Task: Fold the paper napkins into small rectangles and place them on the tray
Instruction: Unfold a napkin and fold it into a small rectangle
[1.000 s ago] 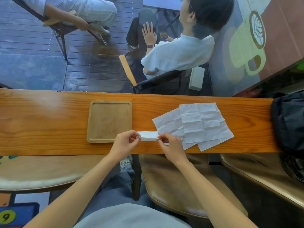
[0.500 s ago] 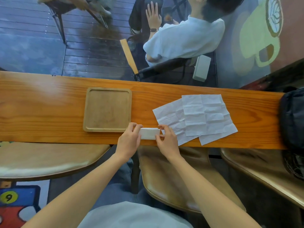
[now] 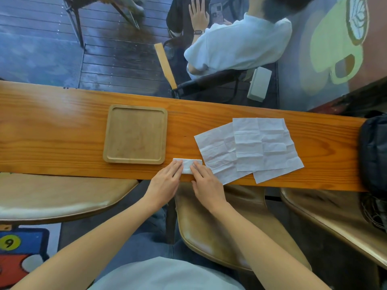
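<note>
A small folded white napkin (image 3: 187,164) lies flat on the wooden counter (image 3: 62,139), just right of the tray's near corner. My left hand (image 3: 166,181) presses its left end with flat fingers. My right hand (image 3: 206,182) presses its right end the same way. The square wooden tray (image 3: 111,135) sits empty to the left of the hands. A loose pile of unfolded white napkins (image 3: 259,143) overlaps on the counter to the right.
A black bag (image 3: 373,151) rests at the counter's right end. Tan stool seats (image 3: 62,197) stand below the near edge. Beyond the counter's far edge, a person in a white shirt (image 3: 236,42) sits on a chair.
The folded napkin went from being held up between my fingertips to lying flat on the counter. Both hands now press down on it with flattened fingers.
</note>
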